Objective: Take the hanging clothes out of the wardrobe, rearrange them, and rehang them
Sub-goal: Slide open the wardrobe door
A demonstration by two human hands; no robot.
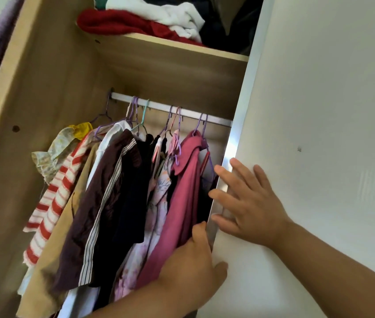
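Pale wood-grain board forms the wardrobe (32, 88), whose white sliding door (319, 134) stands to one side of the opening. The right hand (250, 203) lies flat on the door's face, its fingers spread and straight and their tips reaching the door's metal edge strip (230, 152). The left hand (191, 255) is just below and to the left of the right hand; its thumb rests on the door's face while its fingers pass inward between the door's edge and the clothes, and whether they clasp the edge or a garment cannot be told. The hanging clothes (113, 203) fill the space to the left of both hands, suspended from a white rail (159, 106) above them that runs back from the door toward the far side wall. Each garment's long axis runs downward from the rail, collar uppermost and hem lowest, with the hooks of the purple hangers (203, 127) curving up over the rail. Nearest the hands is a pink garment (181, 214), touching the left hand; farther off come a dark maroon garment (99, 203) and a red-and-white striped garment (53, 203). Higher still, a shelf (181, 45) carries folded red cloth (117, 21).
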